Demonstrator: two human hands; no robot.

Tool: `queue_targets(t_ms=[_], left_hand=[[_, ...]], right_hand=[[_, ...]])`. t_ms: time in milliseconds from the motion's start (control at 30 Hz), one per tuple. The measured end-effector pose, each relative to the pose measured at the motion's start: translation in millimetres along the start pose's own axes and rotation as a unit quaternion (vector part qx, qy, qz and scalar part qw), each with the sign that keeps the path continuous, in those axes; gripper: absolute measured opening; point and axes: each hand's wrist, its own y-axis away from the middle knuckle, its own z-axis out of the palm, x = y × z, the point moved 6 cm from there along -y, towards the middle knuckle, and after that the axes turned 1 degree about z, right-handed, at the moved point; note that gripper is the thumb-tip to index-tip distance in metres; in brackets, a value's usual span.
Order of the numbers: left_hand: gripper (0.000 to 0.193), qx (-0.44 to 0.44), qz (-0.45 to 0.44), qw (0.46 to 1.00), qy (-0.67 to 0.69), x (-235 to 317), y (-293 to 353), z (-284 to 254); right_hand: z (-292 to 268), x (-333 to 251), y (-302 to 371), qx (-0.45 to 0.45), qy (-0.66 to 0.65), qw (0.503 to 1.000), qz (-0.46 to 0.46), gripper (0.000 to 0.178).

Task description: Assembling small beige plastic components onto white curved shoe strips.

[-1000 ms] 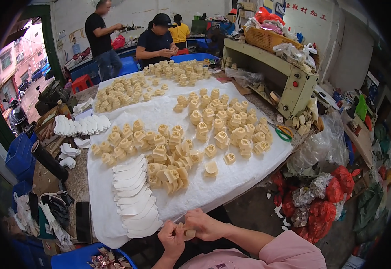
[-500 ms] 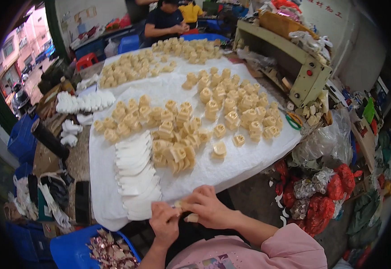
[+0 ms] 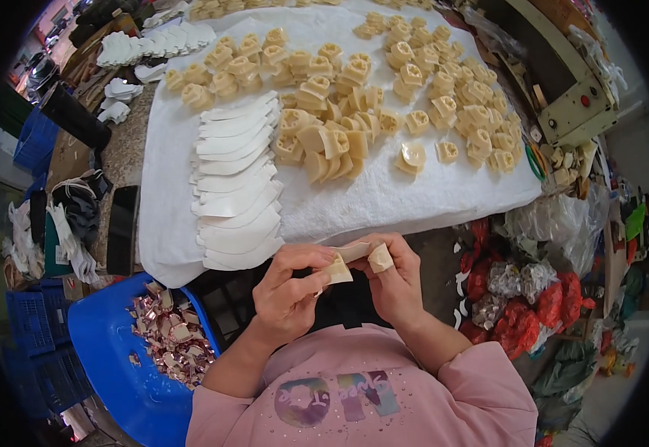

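In front of my chest, my left hand (image 3: 292,287) pinches a small cream piece (image 3: 339,270) with a flared, angled edge. My right hand (image 3: 397,279) is closed on a thin pale strip (image 3: 355,252) that spans the gap between the hands. At my right thumb's tip sits a beige cover or wrap (image 3: 381,258); which it is I cannot tell. Just beyond my left hand, flat white curved pieces (image 3: 239,201) lie overlapped in a column on the white cloth (image 3: 354,216). Cream moulded pieces (image 3: 328,145) are heaped beyond, some nested together.
A blue tub (image 3: 108,350) of shiny pinkish scraps (image 3: 172,335) stands at lower left. Red and clear plastic bags (image 3: 518,313) lie on the floor at right. A black phone-like slab (image 3: 122,231) and a dark cylinder (image 3: 75,115) lie on the left table edge. Green-handled scissors (image 3: 536,162) rest at right.
The view has tilted down, so the table sits higher in the picture. My hands have moved slightly apart, with the pale strip now showing stretched between them.
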Motion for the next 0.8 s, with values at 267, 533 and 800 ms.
queue_targets(t_ms=[267,533,800], left_hand=[[0.017,-0.075,0.064,0.973,-0.211,14,-11,15],[0.016,-0.142,0.033,0.945,-0.293,14,-20,23],[0.013,0.01,-0.26,0.962,0.085,-23,20,-4]], right_hand=[[3,-5,3,-0.008,0.046,0.999,-0.026,0.022],[11,-21,-4,-0.022,0.249,0.968,-0.03,0.021],[-4,2,-23,-0.168,0.071,0.975,0.126,0.032]])
